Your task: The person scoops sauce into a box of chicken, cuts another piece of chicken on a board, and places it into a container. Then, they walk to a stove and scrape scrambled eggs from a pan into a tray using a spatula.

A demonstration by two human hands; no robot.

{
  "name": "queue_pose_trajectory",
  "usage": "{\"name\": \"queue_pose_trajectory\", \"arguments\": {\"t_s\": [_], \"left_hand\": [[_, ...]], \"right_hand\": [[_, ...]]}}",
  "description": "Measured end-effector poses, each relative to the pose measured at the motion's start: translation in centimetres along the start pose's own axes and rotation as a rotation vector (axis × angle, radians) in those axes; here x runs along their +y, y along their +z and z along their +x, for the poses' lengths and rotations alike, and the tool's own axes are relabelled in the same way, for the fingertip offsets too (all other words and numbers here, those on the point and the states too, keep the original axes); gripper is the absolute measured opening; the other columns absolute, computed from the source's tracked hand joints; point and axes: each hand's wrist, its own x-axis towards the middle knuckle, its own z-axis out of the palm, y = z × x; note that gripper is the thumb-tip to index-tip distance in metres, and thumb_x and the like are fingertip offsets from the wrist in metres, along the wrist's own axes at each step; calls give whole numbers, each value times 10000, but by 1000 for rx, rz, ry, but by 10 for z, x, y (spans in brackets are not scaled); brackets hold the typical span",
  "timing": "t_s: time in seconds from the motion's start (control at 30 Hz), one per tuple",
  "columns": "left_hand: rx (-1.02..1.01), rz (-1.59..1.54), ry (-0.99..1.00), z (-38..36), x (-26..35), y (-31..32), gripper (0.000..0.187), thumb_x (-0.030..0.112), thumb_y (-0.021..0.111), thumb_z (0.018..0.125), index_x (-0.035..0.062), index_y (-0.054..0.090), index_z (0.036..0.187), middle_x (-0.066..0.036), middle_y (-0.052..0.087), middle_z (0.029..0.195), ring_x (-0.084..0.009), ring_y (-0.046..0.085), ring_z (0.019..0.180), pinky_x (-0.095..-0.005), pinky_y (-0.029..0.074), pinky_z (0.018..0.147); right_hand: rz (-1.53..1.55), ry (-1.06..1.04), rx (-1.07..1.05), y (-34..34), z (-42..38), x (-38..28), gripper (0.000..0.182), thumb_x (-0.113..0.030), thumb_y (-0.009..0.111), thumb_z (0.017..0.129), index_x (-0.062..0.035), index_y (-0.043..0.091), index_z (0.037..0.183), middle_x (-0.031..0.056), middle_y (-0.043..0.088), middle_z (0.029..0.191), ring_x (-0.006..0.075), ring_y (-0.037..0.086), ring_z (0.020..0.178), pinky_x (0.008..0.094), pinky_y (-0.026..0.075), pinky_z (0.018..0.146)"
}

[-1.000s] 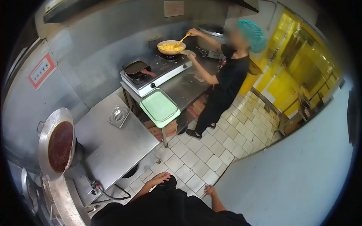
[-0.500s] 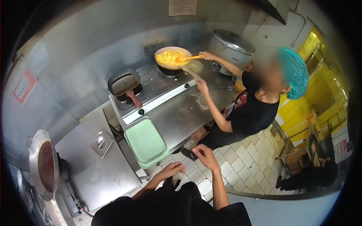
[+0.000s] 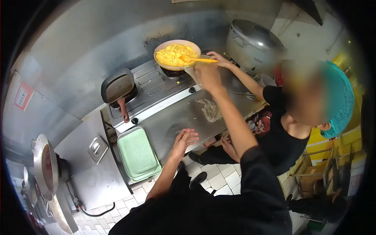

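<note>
My right hand point(image 3: 208, 77) is stretched out over the handle point(image 3: 190, 73) of the frying pan point(image 3: 157, 61), just below the orange spatula point(image 3: 196, 60); motion blurs its fingers, so I cannot tell whether it grips anything. Scrambled egg point(image 3: 172, 55) fills the pan, which sits on the gas stove's right burner. The spatula's head lies in the egg, and a co-worker's hand point(image 3: 220, 60) is at its far end. Held out above the near side of the counter, my left hand point(image 3: 184, 141) is open with nothing in it.
A square pan point(image 3: 117, 87) stands on the left burner of the stove point(image 3: 150, 88). Green trays point(image 3: 137, 150) sit left of the crumpled cloth point(image 3: 211, 110). The co-worker point(image 3: 290, 137) stands close on the right, by a large rice cooker point(image 3: 254, 43). A wok point(image 3: 39, 164) is far left.
My right hand has reached forward to the pan's handle area, and my left hand has risen with fingers spread. The co-worker's near hand has left the handle and dropped. The view has shifted.
</note>
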Motion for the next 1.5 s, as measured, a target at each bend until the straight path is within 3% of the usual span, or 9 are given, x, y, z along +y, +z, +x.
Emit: {"name": "queue_pose_trajectory", "arguments": {"t_s": [0.17,0.27,0.43,0.7,0.9,1.0,1.3,1.37,1.5], "left_hand": [[36,-52,37,45,17,4,346,348,485,1029,54,537,1204,-113,637,1126,-205,641,1012,-325,515,852],[47,-121,18,81,17,-1,400,370,510,1013,60,483,1265,-143,584,1227,-249,622,1078,-385,513,886],[-6,-422,-55,174,49,26,495,410,528,995,74,400,1334,-177,524,1305,-303,596,1137,-451,496,938],[-90,-466,-90,267,43,34,273,358,545,959,89,509,980,-108,645,1023,-242,661,821,-330,550,695],[157,-773,54,279,91,61,217,299,550,917,88,510,949,-33,517,725,-149,518,600,-288,454,553],[240,-557,-5,283,85,50,193,302,519,972,116,473,952,26,345,628,-77,313,475,-223,242,406],[241,-530,18,282,84,44,229,296,557,987,106,440,936,44,316,623,-62,288,479,-224,228,394],[256,-501,31,280,84,47,234,298,554,992,104,438,932,50,304,616,-59,284,479,-225,221,392],[321,-471,25,280,84,49,227,290,536,1004,104,439,919,61,290,614,-55,279,483,-221,216,395]], "right_hand": [[-436,2,-48,64,79,70,283,-131,612,839,-74,655,1113,166,676,1092,334,655,1023,509,491,902],[-431,99,-428,64,92,92,300,-157,601,868,-64,647,1150,169,666,1161,318,646,1090,470,500,911],[-361,168,-520,74,108,117,288,-212,608,880,-65,671,1119,162,673,1159,302,649,1097,415,517,898],[-294,-30,-701,7,147,19,271,-134,556,812,-1,700,999,251,679,1014,361,677,967,457,539,809],[-172,-230,-353,153,163,18,250,-157,549,831,-31,750,909,197,714,948,343,702,903,436,548,789],[-321,-248,-312,153,192,32,272,-173,532,854,-30,754,920,175,723,931,317,710,894,420,548,789],[-337,-328,-481,33,215,40,215,-92,602,805,-15,738,952,200,712,996,324,698,949,423,548,798],[-447,-329,-796,32,208,29,219,-46,627,772,4,727,959,206,706,1013,339,695,951,421,550,809],[-325,-325,-480,111,201,66,221,-79,635,778,-11,735,963,199,711,993,321,703,933,408,557,789]]}}
